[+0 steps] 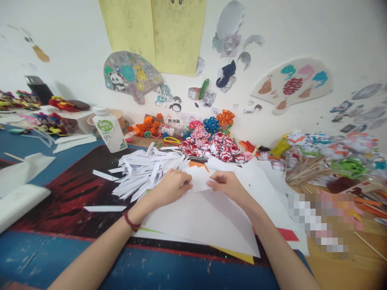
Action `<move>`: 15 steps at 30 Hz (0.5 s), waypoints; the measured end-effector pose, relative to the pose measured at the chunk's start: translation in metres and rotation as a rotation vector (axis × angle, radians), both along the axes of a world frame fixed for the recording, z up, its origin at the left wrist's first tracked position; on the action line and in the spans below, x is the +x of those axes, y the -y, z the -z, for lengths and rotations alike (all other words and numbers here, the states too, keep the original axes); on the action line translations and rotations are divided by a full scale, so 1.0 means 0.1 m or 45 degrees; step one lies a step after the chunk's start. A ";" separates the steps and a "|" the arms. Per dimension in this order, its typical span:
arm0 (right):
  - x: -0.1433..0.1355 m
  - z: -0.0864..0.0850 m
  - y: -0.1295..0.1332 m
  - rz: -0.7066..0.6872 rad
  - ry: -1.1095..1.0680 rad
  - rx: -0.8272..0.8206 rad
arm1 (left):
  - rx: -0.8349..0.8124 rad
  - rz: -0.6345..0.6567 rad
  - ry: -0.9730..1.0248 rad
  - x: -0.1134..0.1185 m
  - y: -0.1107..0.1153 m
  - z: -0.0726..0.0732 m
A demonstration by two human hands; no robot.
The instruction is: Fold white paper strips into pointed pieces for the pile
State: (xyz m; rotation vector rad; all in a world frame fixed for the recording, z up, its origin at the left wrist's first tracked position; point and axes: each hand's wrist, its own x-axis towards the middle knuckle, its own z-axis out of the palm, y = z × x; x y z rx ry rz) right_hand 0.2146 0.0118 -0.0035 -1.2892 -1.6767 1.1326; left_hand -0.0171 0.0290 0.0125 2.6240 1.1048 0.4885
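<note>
Between my two hands is a small piece of white paper [200, 179], raised a little over a large white sheet [199, 217]. My left hand [175, 184], with a dark red bracelet at the wrist, pinches the paper's left edge. The fingers and thumb of my right hand [225, 184] close on its right edge. Left of my hands lies a heap of folded white paper strips [145, 169]. One loose strip [105, 208] rests apart on the dark mat [69, 201].
A white bottle [109, 131] stands behind the mat's left part. Red and white paper flowers [217, 147] and yellow-handled scissors [171, 140] lie behind the heap. Sticks [304, 171] and more flowers crowd the right. A white device [22, 205] sits at the left edge.
</note>
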 end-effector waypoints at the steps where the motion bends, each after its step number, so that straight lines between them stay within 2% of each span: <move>1: 0.01 0.02 -0.01 -0.014 0.092 -0.002 | 0.004 0.004 -0.024 -0.01 0.00 0.02; 7: -0.03 0.12 -0.02 -0.107 0.468 0.086 | 0.006 0.001 -0.014 0.03 -0.03 0.16; 15: -0.07 0.13 -0.01 -0.072 0.509 0.218 | 0.013 -0.008 0.090 0.07 -0.08 0.26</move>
